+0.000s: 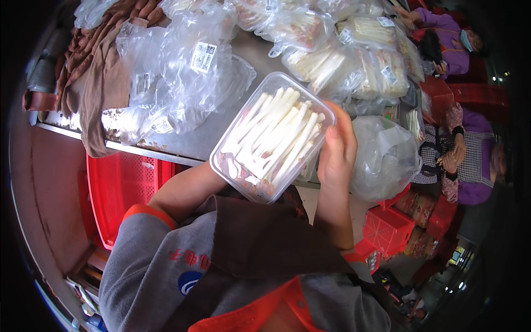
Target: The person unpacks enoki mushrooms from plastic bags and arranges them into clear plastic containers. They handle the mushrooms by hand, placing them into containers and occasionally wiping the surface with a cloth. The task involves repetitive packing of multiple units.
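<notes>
A clear plastic tray (244, 176) packed with white, stalk-like vegetables (274, 133), reddish at their lower ends, is tilted in front of my chest. My right hand (339, 143) grips its right side, with the thumb along the edge. My left forearm (188, 189) reaches up behind the tray's lower left, and the tray hides my left hand. Beyond it, on the metal table (259, 54), lie crumpled clear plastic bags (186, 79) bearing printed labels. Bagged trays of similar white stalks (365, 66) are heaped at the upper right.
A brown cloth (101, 91) hangs over the table edge beside reddish-brown long tubers (83, 54). A red plastic crate (124, 186) stands below. A large clear bag (383, 157) bulges right of my hand. Several people in purple sleeves are at the right, near red crates (388, 228).
</notes>
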The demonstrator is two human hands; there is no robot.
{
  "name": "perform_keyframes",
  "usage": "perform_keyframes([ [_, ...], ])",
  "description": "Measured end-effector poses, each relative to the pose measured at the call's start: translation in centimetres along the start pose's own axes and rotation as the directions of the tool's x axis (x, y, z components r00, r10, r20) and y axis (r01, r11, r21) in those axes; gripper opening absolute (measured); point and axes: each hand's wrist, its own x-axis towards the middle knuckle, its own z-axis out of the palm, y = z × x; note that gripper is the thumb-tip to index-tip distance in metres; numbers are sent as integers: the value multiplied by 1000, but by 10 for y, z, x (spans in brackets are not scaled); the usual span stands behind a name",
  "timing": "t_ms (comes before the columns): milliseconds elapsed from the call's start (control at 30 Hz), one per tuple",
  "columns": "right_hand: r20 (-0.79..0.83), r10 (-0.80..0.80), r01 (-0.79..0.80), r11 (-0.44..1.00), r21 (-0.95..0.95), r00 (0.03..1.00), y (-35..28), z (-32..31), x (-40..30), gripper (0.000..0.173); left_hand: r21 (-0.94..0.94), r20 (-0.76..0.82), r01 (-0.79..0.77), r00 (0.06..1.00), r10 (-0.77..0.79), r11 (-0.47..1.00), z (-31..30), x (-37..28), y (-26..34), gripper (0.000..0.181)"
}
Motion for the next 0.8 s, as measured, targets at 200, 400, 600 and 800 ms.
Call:
perform_keyframes([
  [200, -3, -24, 24, 998, 57, 1000, 3, 2, -1, 42, -625, 207, 100, 977, -41, -774, 26, -15, -6, 55],
  [400, -65, 48, -40, 991, 129, 997, 12, 0, -4, 41, 203, 93, 156, 980, 178, -967, 35, -7, -15, 54],
  [600, -110, 153, -124, 964, 233, 982, 22, -1, -5, 39, 154, 319, 89, 938, 135, -984, 41, -13, -18, 54],
  [800, -94, 162, -130, 952, 277, 982, 30, -8, -5, 39, -37, 367, 110, 926, 89, -993, 33, -10, -11, 47],
])
